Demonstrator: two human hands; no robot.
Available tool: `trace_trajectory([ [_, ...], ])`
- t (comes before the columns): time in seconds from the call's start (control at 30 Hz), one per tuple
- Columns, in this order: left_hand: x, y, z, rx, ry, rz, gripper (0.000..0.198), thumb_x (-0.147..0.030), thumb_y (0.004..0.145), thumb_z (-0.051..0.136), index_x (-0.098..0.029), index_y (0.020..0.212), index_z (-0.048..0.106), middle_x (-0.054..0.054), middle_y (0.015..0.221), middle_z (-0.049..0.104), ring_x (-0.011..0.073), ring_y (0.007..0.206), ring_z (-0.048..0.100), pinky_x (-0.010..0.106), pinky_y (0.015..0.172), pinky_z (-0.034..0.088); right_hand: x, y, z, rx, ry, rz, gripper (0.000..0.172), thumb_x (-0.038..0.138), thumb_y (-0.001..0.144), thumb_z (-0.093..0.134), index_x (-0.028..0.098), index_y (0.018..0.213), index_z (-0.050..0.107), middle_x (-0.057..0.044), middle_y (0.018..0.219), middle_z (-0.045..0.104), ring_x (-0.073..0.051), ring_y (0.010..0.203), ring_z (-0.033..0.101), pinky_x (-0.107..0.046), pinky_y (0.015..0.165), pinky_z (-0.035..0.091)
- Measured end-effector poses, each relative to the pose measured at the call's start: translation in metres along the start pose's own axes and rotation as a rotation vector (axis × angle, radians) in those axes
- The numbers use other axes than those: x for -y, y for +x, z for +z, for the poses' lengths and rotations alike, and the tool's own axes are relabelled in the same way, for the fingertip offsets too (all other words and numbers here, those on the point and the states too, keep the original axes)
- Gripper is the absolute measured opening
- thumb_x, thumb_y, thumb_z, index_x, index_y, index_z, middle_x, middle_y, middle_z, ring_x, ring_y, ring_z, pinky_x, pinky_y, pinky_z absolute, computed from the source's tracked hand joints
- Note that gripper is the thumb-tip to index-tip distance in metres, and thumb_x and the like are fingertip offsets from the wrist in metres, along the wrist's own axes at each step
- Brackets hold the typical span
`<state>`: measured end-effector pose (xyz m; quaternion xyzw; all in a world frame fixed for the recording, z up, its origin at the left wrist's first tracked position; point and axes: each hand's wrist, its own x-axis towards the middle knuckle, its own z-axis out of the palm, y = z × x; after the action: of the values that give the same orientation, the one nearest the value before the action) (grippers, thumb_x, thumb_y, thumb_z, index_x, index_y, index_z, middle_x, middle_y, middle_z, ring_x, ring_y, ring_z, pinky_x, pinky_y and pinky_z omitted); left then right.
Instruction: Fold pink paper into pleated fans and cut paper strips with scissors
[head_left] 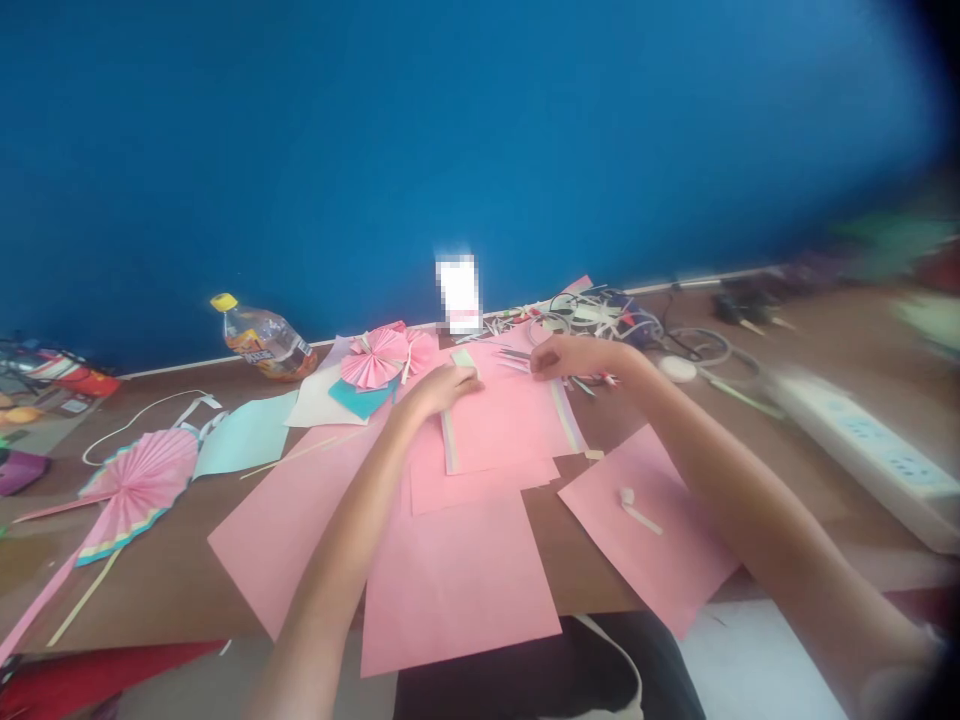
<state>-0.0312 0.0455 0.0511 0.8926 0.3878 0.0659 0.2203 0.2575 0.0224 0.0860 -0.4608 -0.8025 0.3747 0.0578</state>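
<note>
fingers of the right hand (564,355) are drawn together around a slim grey tool (515,353), probably scissors, pointing left across the top of a pink paper sheet (502,425). the left hand (442,388) rests at that sheet's upper left, its fingers bent beside a small pale piece (463,358); whether they pinch it or only touch it, i cannot tell. lying there, the hand likely keeps the sheet from sliding. this sheet lies between the forearms, over other pink sheets, perhaps so both hands reach it easily; pale strips (568,418) run along its two sides. a pleated pink paper fan (146,475) and pink rosettes (375,358) sit off to the left, seemingly out of the way, near a yellow-capped plastic bottle (266,340).
</note>
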Motion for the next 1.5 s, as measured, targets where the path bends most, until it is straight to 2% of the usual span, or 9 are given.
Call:
trace_trajectory([
  [0.13,0.008,-0.007,-0.009,0.051,-0.054,0.016,0.026,-0.043,0.088,0.054,-0.019,0.09,0.064,0.003,0.09,0.067,0.0186,0.081,0.06,0.028,0.069,0.04,-0.004,-0.002,-0.002,-0.012,-0.027,-0.014,0.029,0.042,0.076,0.062,0.017,0.089,0.069,-0.005,0.084,0.068,-0.017,0.072,0.057,-0.029,0.068,0.042],
  [0.3,0.021,-0.014,-0.022,0.113,-0.102,-0.022,0.025,-0.034,0.083,0.06,-0.021,0.103,0.067,0.005,0.112,0.068,0.02,0.097,0.062,0.029,0.082,0.044,-0.003,-0.007,-0.005,-0.046,-0.039,0.024,0.029,0.039,0.077,0.062,0.015,0.092,0.069,-0.006,0.086,0.069,-0.017,0.073,0.056,-0.029,0.068,0.041],
  [0.5,0.027,-0.02,-0.028,0.114,-0.108,-0.083,0.023,-0.037,0.084,0.059,-0.02,0.097,0.067,0.004,0.104,0.07,0.0196,0.09,0.063,0.028,0.075,0.045,-0.004,-0.006,-0.003,-0.131,0.033,0.047,0.033,0.04,0.077,0.064,0.016,0.098,0.069,-0.007,0.091,0.071,-0.019,0.081,0.059,-0.03,0.075,0.044],
  [0.7,0.033,-0.022,-0.029,0.135,-0.09,-0.135,0.02,-0.037,0.084,0.059,-0.02,0.094,0.065,0.003,0.098,0.07,0.0179,0.084,0.062,0.026,0.069,0.042,-0.01,-0.002,0.001,-0.088,0.102,0.04,0.033,0.039,0.076,0.066,0.016,0.099,0.068,-0.006,0.091,0.072,-0.018,0.081,0.061,-0.028,0.073,0.046],
  [0.83,0.033,-0.023,-0.029,0.151,-0.117,-0.134,0.021,-0.036,0.084,0.059,-0.02,0.094,0.065,0.003,0.1,0.069,0.018,0.086,0.062,0.026,0.071,0.043,-0.008,-0.002,0.003,-0.113,0.109,0.033,0.03,0.041,0.075,0.066,0.015,0.092,0.069,-0.005,0.082,0.07,-0.016,0.071,0.059,-0.026,0.068,0.043],
  [0.97,0.034,-0.023,-0.032,0.109,-0.167,-0.113,0.022,-0.037,0.082,0.061,-0.019,0.094,0.067,0.004,0.1,0.069,0.0189,0.089,0.063,0.027,0.073,0.045,-0.006,-0.002,0.004,-0.16,0.095,0.038,0.033,0.044,0.075,0.064,0.015,0.091,0.07,-0.004,0.077,0.067,-0.013,0.063,0.053,-0.026,0.061,0.039],
  [1.13,0.036,-0.026,-0.037,0.102,-0.216,-0.114,0.032,-0.043,0.083,0.061,-0.021,0.104,0.068,0.005,0.106,0.07,0.0203,0.094,0.064,0.029,0.079,0.047,-0.007,-0.001,0.006,-0.191,0.084,0.006,0.033,0.045,0.075,0.063,0.016,0.09,0.07,-0.003,0.076,0.066,-0.013,0.063,0.05,-0.027,0.061,0.038],
  [1.27,0.036,-0.028,-0.04,0.122,-0.168,-0.126,0.031,-0.044,0.083,0.059,-0.021,0.102,0.069,0.005,0.106,0.071,0.0211,0.095,0.065,0.029,0.079,0.047,-0.008,0.0,0.007,-0.234,0.076,-0.02,0.031,0.041,0.076,0.062,0.015,0.089,0.07,-0.003,0.074,0.064,-0.013,0.063,0.05,-0.027,0.063,0.038],
  [1.5,0.037,-0.029,-0.042,0.074,-0.124,-0.11,0.027,-0.039,0.083,0.057,-0.018,0.092,0.071,0.004,0.096,0.072,0.0204,0.086,0.064,0.029,0.074,0.046,-0.012,0.001,0.006,-0.275,0.094,-0.07,0.032,0.041,0.078,0.06,0.015,0.093,0.069,-0.004,0.079,0.067,-0.015,0.067,0.054,-0.029,0.067,0.041],
])
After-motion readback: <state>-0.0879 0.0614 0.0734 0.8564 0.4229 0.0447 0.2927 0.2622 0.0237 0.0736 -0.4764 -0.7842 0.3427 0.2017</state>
